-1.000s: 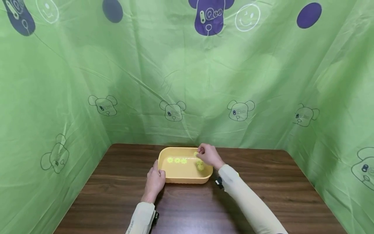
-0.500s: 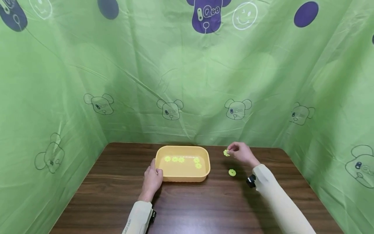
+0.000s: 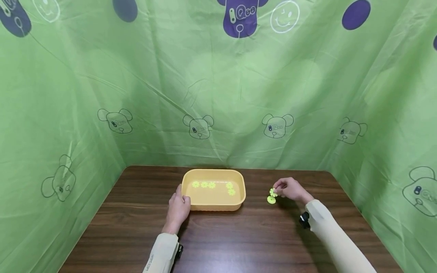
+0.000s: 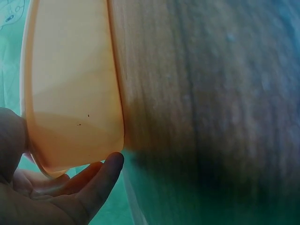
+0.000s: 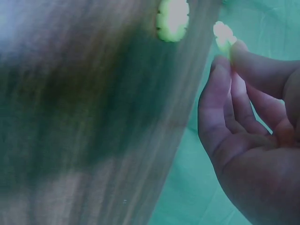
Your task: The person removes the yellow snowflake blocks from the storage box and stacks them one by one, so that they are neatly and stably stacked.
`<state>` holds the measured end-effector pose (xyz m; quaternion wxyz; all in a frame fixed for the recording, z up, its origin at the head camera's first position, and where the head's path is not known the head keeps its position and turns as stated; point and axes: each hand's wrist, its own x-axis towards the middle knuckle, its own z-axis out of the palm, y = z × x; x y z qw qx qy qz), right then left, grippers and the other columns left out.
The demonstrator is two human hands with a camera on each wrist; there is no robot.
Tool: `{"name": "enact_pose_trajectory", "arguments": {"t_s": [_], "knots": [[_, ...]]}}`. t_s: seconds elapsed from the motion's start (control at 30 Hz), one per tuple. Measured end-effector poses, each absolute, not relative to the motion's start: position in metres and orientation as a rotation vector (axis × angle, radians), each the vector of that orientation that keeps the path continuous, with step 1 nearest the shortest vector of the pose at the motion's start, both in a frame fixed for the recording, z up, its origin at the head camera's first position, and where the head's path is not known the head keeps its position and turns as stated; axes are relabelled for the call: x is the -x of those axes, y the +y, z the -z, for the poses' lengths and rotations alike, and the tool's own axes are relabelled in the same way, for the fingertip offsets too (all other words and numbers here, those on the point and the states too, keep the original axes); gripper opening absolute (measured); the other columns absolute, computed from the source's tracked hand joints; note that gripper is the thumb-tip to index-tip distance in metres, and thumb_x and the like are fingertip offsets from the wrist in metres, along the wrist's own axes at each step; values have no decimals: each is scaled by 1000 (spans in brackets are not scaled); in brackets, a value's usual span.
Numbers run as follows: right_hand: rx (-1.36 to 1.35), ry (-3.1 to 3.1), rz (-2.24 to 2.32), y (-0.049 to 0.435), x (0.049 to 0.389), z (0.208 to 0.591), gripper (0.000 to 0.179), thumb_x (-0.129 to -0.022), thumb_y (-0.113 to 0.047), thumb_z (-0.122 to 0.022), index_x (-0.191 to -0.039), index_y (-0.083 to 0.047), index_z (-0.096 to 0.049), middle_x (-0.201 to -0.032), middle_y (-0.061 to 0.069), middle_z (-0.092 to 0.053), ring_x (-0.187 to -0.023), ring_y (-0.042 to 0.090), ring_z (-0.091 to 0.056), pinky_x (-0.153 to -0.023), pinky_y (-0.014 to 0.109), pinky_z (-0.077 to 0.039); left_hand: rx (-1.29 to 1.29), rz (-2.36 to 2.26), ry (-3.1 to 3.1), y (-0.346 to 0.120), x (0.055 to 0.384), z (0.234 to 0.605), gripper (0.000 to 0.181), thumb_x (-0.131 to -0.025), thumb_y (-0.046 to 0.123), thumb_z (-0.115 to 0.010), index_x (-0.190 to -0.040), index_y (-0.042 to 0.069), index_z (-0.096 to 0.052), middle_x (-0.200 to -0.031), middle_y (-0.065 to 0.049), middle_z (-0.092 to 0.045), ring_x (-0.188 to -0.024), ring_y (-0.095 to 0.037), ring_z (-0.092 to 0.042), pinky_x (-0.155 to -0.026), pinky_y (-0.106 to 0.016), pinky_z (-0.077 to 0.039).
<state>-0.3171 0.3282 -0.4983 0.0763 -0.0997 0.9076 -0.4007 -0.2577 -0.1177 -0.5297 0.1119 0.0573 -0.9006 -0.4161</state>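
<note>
A yellow rectangular tray sits on the table, my left hand gripping its left end. In the left wrist view, fingers lie along the outside of the tray's end wall. Flower-shaped yellow-green pieces lie inside it: a row of three at left and two at right. Right of the tray, my right hand pinches another flower-shaped piece between thumb and fingertips. Just in front of that one, a further flower-shaped piece with a small centre hole lies on the table.
The brown wood-grain table reaches back to a green printed curtain, which also hangs along both sides. Bare tabletop shows between the tray and the right hand, and along the front.
My right hand has gone from over the tray out to its right, carrying a flower-shaped piece, then forward toward the piece on the table. My left hand keeps its grip on the tray.
</note>
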Motion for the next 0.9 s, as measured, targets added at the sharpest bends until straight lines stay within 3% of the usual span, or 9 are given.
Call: {"name": "enact_pose_trajectory", "arguments": {"t_s": [0.57, 0.9], "knots": [[257, 2758, 1146, 321, 307, 519, 9, -90, -4, -70, -96, 2, -72, -80, 5, -68, -69, 12, -59, -59, 25, -50, -174, 1217, -2640, -118, 258, 532, 60, -96, 12, -44, -154, -5, -35, -137, -35, -54, -125, -50, -55, -102, -59, -45], [243, 2871, 1008, 318, 307, 524, 7, -88, -12, -74, -91, -5, -75, -77, -1, -65, -71, 11, -55, -65, 25, -44, -186, 1217, -2649, -117, 258, 531, 61, -96, 12, -44, -155, -4, -34, -137, -35, -54, -124, -49, -56, -101, -59, -46]]}}
